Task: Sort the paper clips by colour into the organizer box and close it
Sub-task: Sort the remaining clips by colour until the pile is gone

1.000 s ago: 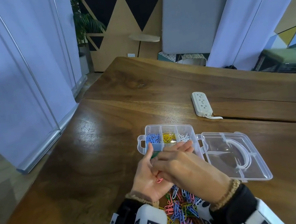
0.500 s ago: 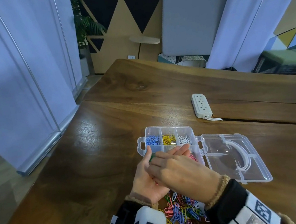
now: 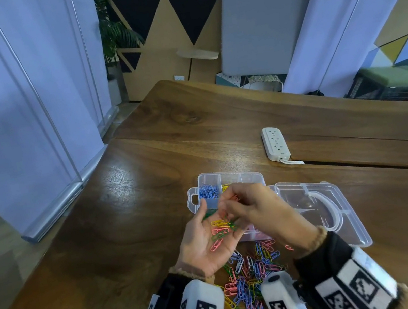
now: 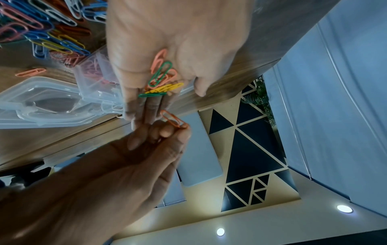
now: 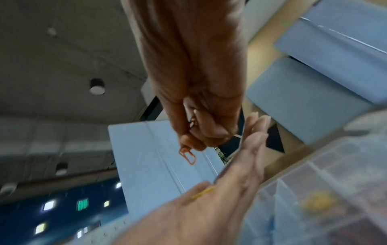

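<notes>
Pinched between thumb and fingertips of the right hand (image 3: 263,214): one orange paper clip (image 4: 173,119), held above the organizer box (image 3: 231,179). Left hand (image 3: 206,242): palm up, fingers relaxed and spread, carrying a small handful of clips (image 3: 221,230) in pink, green and yellow. Organizer box: clear plastic, near the tabletop's front edge; blue clips (image 3: 207,192) in its far-left compartment, yellow in the next. Lid (image 3: 321,212): hinged open flat to the right. Loose pile of mixed clips (image 3: 249,280): on the tabletop between box and front edge. Power strip (image 3: 274,143): white, further back, well apart from the box.
</notes>
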Motion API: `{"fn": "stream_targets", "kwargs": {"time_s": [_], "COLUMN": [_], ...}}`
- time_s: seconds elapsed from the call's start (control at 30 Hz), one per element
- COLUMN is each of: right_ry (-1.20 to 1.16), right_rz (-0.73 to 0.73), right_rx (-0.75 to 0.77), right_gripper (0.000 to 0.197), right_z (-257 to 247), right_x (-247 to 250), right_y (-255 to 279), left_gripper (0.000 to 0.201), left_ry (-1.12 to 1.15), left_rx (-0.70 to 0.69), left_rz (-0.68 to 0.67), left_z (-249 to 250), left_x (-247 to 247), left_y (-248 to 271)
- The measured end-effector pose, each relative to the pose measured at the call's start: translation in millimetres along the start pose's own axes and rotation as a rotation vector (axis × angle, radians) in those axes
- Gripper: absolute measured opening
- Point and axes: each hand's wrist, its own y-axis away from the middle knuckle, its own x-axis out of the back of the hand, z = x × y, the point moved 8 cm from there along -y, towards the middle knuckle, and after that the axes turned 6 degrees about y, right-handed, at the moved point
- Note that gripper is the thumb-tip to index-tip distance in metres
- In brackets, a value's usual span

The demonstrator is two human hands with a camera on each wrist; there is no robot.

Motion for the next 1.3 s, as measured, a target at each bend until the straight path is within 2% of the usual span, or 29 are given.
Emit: {"fn": "stream_targets", "kwargs": {"time_s": [0.1,0.23,0.33,0.53,0.73,0.87,1.03,1.13,1.3], "right_ry": [-0.296,-0.387,-0.245,0.215,0.452,0.462,0.294,0.276,0.379], "right_rz": [-0.060,-0.049,0.004,0.017,-0.087,-0.069,0.053,0.151,0.155], "right_rx": [-0.120,-0.126,-0.137,-0.150,-0.218,-0.218,-0.150,-0.033,0.212], "right_gripper": [0.011,0.014,0.013,0.014,0.020,0.019,0.018,0.020,0.014], "right_z": [9.1,6.0,17.5,34.4,41.1,39.7,34.1,17.3,-16.5], "right_x": [-1.7,8.0,25.3,27.5,3.8,7.8,31.2,39.1,11.2], "right_y": [1.8,2.4,-2.0,-23.4,-35.0,-31.9,-19.9,-5.8,9.3], "left_gripper": [0.063,0.066,0.076,0.072,0.075,0.077,0.083,0.089,0.091], "left_ry": [0.034,0.032,0.023,0.111,0.031,0.046,0.078,0.032,-0.030], "left_rx": [0.028,0.016,-0.036,-0.187,-0.199,-0.194,-0.166,-0.144,-0.134], "left_rz": [0.018,0.045,0.016,-0.022,0.036,0.053,0.029,0.024,0.100], "left_z": [-0.8,3.5,18.5,57.2,52.3,50.8,46.1,37.6,23.3], "left_x": [0.9,-0.1,-0.5,3.9,4.3,5.6,5.2,0.8,-1.1], "left_y": [2.4,3.6,7.4,16.8,16.5,14.7,12.2,11.6,11.2]}}
